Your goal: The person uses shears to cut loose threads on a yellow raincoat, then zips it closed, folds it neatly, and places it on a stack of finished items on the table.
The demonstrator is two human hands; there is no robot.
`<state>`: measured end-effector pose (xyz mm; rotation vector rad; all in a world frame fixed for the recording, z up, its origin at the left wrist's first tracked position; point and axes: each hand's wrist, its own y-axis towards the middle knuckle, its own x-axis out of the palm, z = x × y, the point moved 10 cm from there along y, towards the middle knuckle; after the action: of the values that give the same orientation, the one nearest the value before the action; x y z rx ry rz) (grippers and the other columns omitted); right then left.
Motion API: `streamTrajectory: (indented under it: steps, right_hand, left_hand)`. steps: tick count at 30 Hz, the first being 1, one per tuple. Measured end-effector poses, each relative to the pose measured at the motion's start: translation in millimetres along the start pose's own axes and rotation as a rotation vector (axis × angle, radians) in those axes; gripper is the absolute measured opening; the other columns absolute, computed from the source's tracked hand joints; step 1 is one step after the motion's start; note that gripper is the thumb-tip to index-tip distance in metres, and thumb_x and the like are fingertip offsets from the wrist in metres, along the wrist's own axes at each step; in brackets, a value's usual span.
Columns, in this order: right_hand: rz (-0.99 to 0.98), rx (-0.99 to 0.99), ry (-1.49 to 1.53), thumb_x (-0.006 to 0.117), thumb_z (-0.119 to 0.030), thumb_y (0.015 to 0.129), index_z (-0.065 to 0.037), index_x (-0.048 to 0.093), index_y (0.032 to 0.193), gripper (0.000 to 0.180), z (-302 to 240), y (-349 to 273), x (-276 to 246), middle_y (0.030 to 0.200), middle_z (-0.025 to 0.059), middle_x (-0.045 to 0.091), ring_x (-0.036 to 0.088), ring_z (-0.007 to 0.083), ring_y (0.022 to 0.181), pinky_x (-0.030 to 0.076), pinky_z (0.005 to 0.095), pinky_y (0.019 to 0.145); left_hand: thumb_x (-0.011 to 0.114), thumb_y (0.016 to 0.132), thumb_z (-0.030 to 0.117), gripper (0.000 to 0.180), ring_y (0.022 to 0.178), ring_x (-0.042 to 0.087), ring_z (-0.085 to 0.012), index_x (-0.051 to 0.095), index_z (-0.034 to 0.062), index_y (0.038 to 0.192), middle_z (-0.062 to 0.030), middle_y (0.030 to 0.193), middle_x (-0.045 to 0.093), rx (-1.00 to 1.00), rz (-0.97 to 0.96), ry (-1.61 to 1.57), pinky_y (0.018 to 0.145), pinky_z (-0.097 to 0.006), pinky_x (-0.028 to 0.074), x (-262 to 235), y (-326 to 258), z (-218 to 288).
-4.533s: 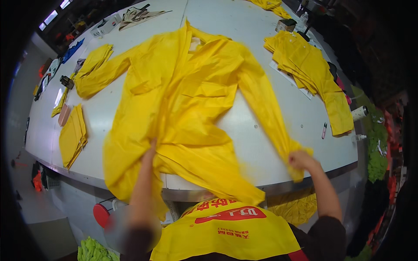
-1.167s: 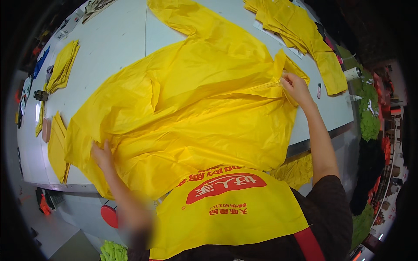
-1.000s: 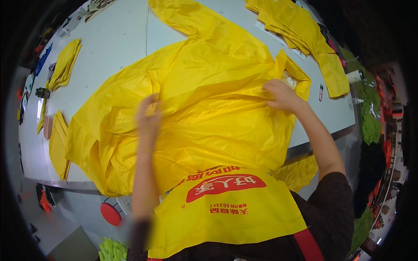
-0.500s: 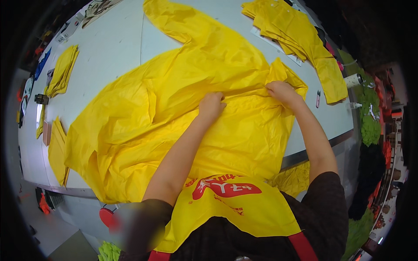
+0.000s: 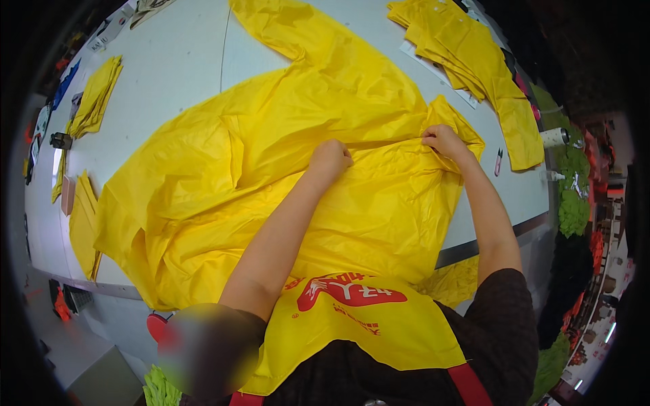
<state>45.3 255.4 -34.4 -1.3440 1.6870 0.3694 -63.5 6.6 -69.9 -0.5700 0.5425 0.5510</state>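
A large yellow raincoat-like garment (image 5: 203, 162) lies spread and wrinkled over the white table, one sleeve stretching to the far edge. My left hand (image 5: 330, 161) is closed, pinching the fabric along a fold near the garment's middle. Further right, my right hand (image 5: 445, 143) grips the same fold with its fingertips, close to the bunched right end. Between the two hands the edge runs fairly straight. The near part of the garment hangs toward my yellow apron (image 5: 386, 331), which has red straps.
More yellow garments (image 5: 460, 47) are stacked at the far right, with a pen (image 5: 498, 162) and a white cup-like cylinder (image 5: 555, 137) near them. Folded yellow pieces (image 5: 98, 98) lie at the left beside a small black object (image 5: 61, 140). Green cloth (image 5: 574, 203) is heaped past the right edge.
My right hand has shifted slightly to the right along with the fabric fold. My left hand stays nearly in place, still pinching. The whole view has tilted a little.
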Motion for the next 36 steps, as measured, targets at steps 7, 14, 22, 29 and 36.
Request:
streamTrajectory:
  steps: [7,14,22,29,36]
  right_hand:
    - [-0.170,0.252,0.175,0.068,-0.006,0.073,0.000,0.060,0.074,0.010,21.9,17.7,12.1,0.061,0.0058,0.058,0.054,0.0132,0.049,0.043,0.0282,0.045]
    - [-0.276,0.299,0.041,0.068,-0.008,0.072,0.000,0.060,0.068,0.013,32.9,31.5,15.5,0.057,0.0056,0.058,0.055,0.0119,0.047,0.045,0.0260,0.044]
    - [0.258,-0.110,-0.747,0.062,-0.008,0.074,-0.002,0.059,0.076,0.007,-51.2,11.5,-3.3,0.072,0.0126,0.062,0.060,0.0290,0.068,0.048,0.0383,0.060]
    - [0.298,-0.606,-0.254,0.062,-0.013,0.076,-0.004,0.058,0.088,0.015,-228.0,-57.2,110.8,0.088,0.0138,0.059,0.056,0.0320,0.084,0.047,0.0400,0.073]
    - [-0.041,-0.848,-0.205,0.059,-0.011,0.077,-0.004,0.061,0.093,0.018,-359.0,-73.3,214.6,0.088,0.0165,0.061,0.056,0.0333,0.090,0.045,0.0417,0.077]
  left_hand:
    - [0.074,0.064,0.020,0.028,0.084,0.063,-0.0302,0.069,0.0053,0.088,-0.0161,0.089,0.065,-0.063,-0.149,0.207,0.074,-0.037,0.050,1.5,16.4,3.1]
    - [0.075,0.065,0.035,0.047,0.094,0.061,-0.0285,0.065,0.0045,0.100,-0.0134,0.101,0.064,-0.112,-0.277,0.337,0.078,-0.036,0.050,16.1,32.1,-14.9]
    - [0.062,0.075,0.024,0.024,0.082,0.059,-0.0337,0.061,0.0075,0.093,-0.0153,0.087,0.063,0.232,0.268,0.298,0.072,-0.042,0.048,-17.0,-52.4,-2.1]
    - [0.059,0.079,0.023,0.017,0.078,0.060,-0.0320,0.063,0.0075,0.082,-0.0135,0.081,0.062,-0.012,0.412,0.460,0.068,-0.043,0.047,-139.2,-197.7,-136.0]
    - [0.057,0.083,0.016,0.019,0.081,0.060,-0.0319,0.063,0.0011,0.094,-0.0163,0.087,0.063,0.124,0.459,0.276,0.073,-0.038,0.047,-182.3,-267.0,-181.1]
